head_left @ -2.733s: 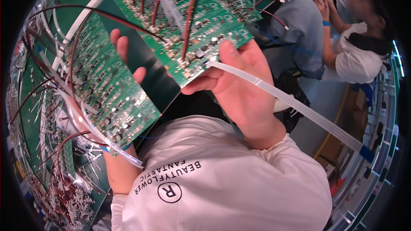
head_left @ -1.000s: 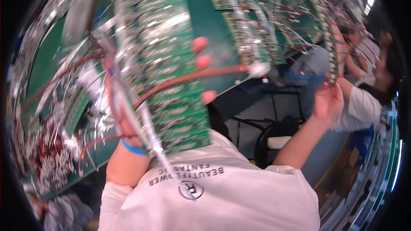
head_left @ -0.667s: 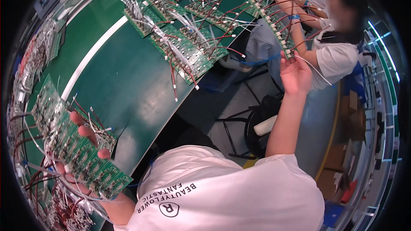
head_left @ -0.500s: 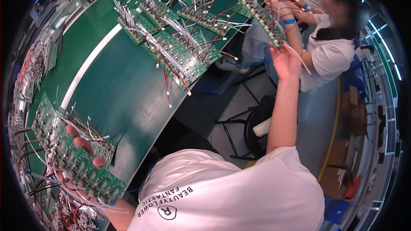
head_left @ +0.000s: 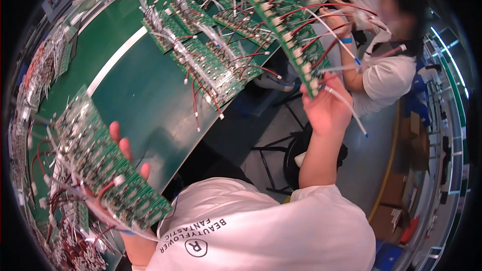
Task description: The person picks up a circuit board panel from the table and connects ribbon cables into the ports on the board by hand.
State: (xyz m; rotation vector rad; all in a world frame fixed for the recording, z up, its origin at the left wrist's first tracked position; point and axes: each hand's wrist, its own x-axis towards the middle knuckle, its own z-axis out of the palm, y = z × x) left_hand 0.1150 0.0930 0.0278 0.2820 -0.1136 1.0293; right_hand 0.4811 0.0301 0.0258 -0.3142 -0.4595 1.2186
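Observation:
My left hand grips a green circuit board from beneath at the lower left. Its fingertips show past the board's right edge, while the palm is hidden. Red wires and pale cables hang off the board's left side. Out to the right, my right hand pinches the lower end of another long circuit board. White connectors line that board's left edge, and red and white wires with plugs stick out to the right. The upper end runs out of the picture.
Several wired circuit boards lie on the green table, some wires hanging over its edge. More boards stand along the far left. A co-worker sits at the right. Below are a black stool and cardboard boxes.
The right-hand board has come closer to me, away from the co-worker's hands, and my right hand has lowered. The left-hand board has risen off the table side and shifted right.

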